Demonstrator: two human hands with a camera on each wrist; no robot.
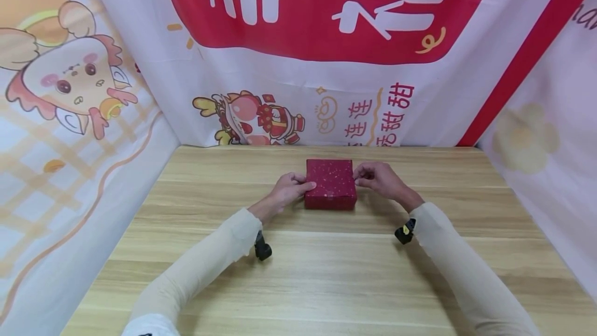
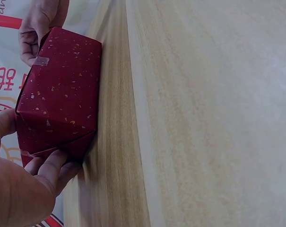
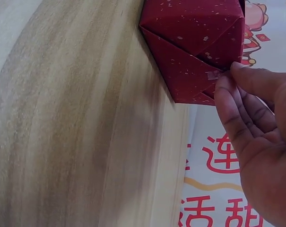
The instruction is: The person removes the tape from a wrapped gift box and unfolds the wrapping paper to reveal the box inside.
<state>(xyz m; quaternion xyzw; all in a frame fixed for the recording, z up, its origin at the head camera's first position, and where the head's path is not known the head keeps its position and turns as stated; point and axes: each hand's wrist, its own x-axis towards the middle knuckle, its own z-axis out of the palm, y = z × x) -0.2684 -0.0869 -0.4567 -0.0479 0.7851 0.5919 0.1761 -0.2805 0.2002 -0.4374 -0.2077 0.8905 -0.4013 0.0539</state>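
Note:
A gift box (image 1: 330, 179) wrapped in dark red, speckled paper sits on the wooden table toward its back edge. My left hand (image 1: 291, 188) grips its left end, thumb on the top and fingers against the folded end, as the left wrist view shows. At the opposite end, my right hand (image 1: 379, 178) has thumb and forefinger pinched together at a small piece of clear tape (image 3: 212, 75) on the folded paper flap. Another strip of tape (image 2: 41, 61) lies across an upper edge of the wrapped box in the left wrist view.
The wood-grain table (image 1: 326, 274) runs back to a white printed cloth (image 1: 280, 82) hung behind it. Similar printed cloths stand along the left and right sides. A small black camera (image 1: 263, 249) is strapped to the left wrist, another camera (image 1: 404, 232) to the right.

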